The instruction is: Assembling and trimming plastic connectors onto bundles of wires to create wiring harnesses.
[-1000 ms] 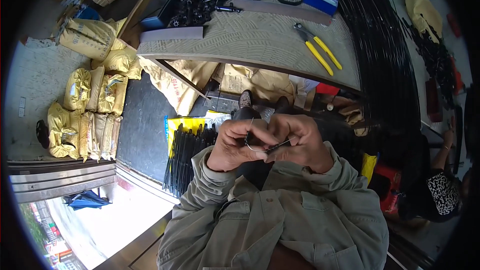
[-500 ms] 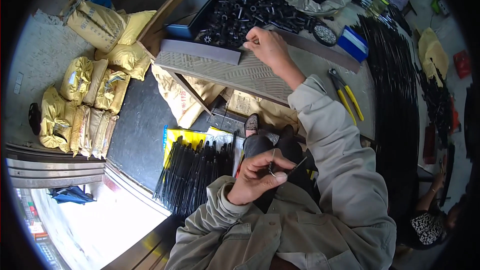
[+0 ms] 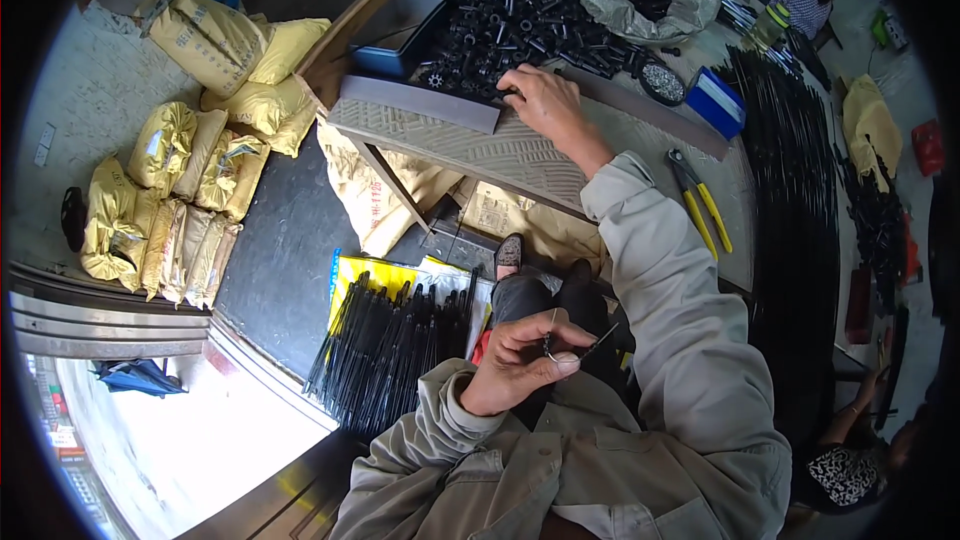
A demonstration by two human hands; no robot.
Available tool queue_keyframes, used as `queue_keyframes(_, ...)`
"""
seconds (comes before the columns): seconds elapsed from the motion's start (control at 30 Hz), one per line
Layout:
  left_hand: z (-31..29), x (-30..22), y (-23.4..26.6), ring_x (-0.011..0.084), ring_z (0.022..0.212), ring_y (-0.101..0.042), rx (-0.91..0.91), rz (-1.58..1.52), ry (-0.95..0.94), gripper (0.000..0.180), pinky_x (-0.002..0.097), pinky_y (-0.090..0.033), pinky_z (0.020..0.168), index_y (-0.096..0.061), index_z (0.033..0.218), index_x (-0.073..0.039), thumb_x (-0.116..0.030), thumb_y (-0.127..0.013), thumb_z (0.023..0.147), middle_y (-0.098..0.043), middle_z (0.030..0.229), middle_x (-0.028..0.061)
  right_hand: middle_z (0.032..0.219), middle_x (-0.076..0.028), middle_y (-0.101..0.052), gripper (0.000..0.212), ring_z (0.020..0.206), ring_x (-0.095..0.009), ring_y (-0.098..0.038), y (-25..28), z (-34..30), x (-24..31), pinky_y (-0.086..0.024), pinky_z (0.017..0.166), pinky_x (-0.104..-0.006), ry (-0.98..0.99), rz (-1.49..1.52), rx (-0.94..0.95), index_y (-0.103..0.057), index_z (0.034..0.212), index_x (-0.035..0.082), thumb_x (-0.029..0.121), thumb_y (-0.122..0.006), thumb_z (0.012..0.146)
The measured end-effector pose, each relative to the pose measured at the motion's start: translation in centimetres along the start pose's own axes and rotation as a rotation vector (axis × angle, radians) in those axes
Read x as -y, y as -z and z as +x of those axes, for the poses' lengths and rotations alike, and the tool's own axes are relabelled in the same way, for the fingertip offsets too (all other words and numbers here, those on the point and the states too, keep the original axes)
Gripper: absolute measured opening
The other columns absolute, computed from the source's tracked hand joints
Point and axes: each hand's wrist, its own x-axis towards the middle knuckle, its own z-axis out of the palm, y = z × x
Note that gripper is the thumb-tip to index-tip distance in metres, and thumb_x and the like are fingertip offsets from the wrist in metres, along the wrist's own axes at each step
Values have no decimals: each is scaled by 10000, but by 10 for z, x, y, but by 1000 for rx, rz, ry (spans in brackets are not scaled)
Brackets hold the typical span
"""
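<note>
My left hand (image 3: pixel 522 362), low in front of my lap, is closed round a thin dark rod (image 3: pixel 604 336) that sticks out past the thumb. A fine wire-like piece also shows at its fingers; how the two join is too small to tell. My right hand (image 3: pixel 550 105) reaches over the bench to the front edge of a heap of small black plastic parts (image 3: pixel 510 15). Its fingers are curled down at the gap between two grey strips, the left strip (image 3: pixel 420 104) and the right strip (image 3: pixel 650 115). Whatever lies between those fingertips is hidden.
Yellow-handled pliers (image 3: pixel 708 210) lie right on the bench, below a blue box (image 3: pixel 716 100) and a dish of small metal pieces (image 3: pixel 661 82). Long black rods (image 3: pixel 790 200) stretch along the right. More rods (image 3: pixel 390 350) stand by my left leg. Filled sacks (image 3: pixel 205 50) line the left.
My right hand has lowered from a raised pinch onto the front edge of the black parts. The left hand keeps its hold on the rod. The whole view has shifted slightly.
</note>
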Motion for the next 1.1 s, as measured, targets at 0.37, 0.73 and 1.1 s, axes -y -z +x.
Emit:
queue_keyframes(0.37,15,11,-45,110,757,-490,-283,57,-36,218,251,-387,745,-564,905,12,-64,-644,717,-559,828,54,853,-45,-561,199,801,-106,-540,174,-110,52,-432,754,-257,-193,1237,200,-560,869,6,82,-677,727)
queue_keyframes(0.73,30,41,-96,38,768,-494,-281,-42,-186,213,170,-400,705,-551,959,-17,48,-622,769,-563,878,-7,777,-18,-583,239,812,-130,-554,217,-185,67,-341,927,-366,-86,893,118,-576,807,56,115,-749,654)
queue_keyframes(1.1,31,43,-95,76,830,-529,-271,-112,-237,225,208,-423,749,-536,981,-9,50,-605,775,-582,919,27,802,-7,-590,241,906,-191,-546,217,-203,75,-133,1034,-423,118,395,-117,-583,819,97,136,-728,631)
